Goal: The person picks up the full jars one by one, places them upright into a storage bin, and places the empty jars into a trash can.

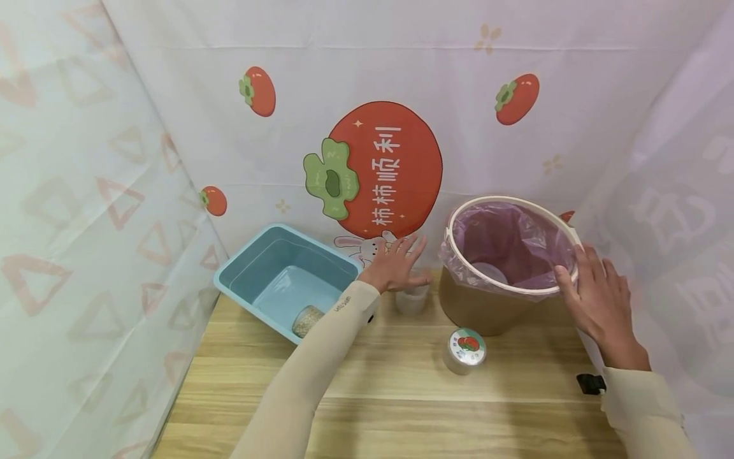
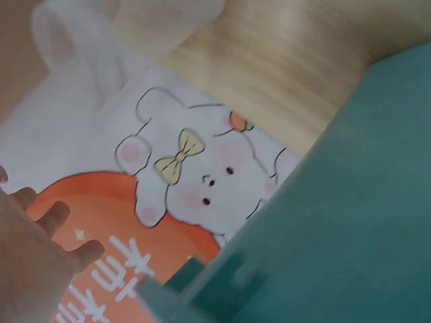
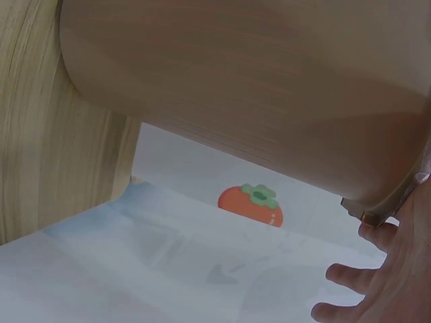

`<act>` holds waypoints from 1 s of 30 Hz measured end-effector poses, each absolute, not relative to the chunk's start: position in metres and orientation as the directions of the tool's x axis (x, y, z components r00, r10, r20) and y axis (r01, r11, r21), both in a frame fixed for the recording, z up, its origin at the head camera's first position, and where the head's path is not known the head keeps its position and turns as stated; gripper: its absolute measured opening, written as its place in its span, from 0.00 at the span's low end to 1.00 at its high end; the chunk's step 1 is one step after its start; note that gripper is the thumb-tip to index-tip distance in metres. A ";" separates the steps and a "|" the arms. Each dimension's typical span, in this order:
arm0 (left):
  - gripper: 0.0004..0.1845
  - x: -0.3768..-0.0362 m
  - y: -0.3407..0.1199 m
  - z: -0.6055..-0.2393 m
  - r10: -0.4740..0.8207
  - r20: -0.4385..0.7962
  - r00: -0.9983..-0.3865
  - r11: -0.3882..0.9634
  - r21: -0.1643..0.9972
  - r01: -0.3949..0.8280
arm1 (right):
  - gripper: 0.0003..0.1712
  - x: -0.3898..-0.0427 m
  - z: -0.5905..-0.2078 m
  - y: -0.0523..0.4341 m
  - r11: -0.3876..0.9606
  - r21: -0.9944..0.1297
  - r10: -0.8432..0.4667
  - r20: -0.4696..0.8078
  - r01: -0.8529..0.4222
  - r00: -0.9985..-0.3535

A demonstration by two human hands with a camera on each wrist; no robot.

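Over at about 2 o'clock on the wooden table [image 1: 401,389] sits the brown bin [image 1: 493,306] with a pink liner, and our right hand [image 1: 599,299] rests on its rim, fingers loosely apart. Our left hand [image 1: 395,264] hovers right above a clear plastic cup [image 1: 411,298], fingers spread, gripping nothing. At 10 o'clock is the blue tub [image 1: 281,274]; a small jar [image 1: 464,350] stands just in front of the bin.

Beige long sleeves [image 1: 309,376] cover both arms; small dark print at the left cuff.
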State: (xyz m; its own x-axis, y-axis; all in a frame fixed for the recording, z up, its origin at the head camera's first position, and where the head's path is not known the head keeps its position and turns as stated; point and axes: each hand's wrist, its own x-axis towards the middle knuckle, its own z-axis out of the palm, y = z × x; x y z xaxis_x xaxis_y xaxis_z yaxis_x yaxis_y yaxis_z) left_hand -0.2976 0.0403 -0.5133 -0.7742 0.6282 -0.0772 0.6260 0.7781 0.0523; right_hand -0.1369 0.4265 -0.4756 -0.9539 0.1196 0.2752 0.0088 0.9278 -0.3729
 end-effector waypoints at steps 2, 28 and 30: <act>0.54 -0.295 0.040 -0.519 0.632 -0.097 -0.769 0.775 0.046 0.630 | 0.44 -0.137 -0.476 0.426 0.927 -0.374 0.121 0.274 0.010 -0.954; 0.56 -0.278 0.031 -0.564 0.626 -0.235 -0.743 0.778 0.130 0.615 | 0.44 -0.137 -0.476 0.427 0.924 -0.383 0.120 0.286 0.001 -0.951; 0.56 -0.277 0.031 -0.564 0.625 -0.233 -0.745 0.779 0.132 0.613 | 0.45 -0.136 -0.475 0.426 0.925 -0.381 0.119 0.282 0.003 -0.952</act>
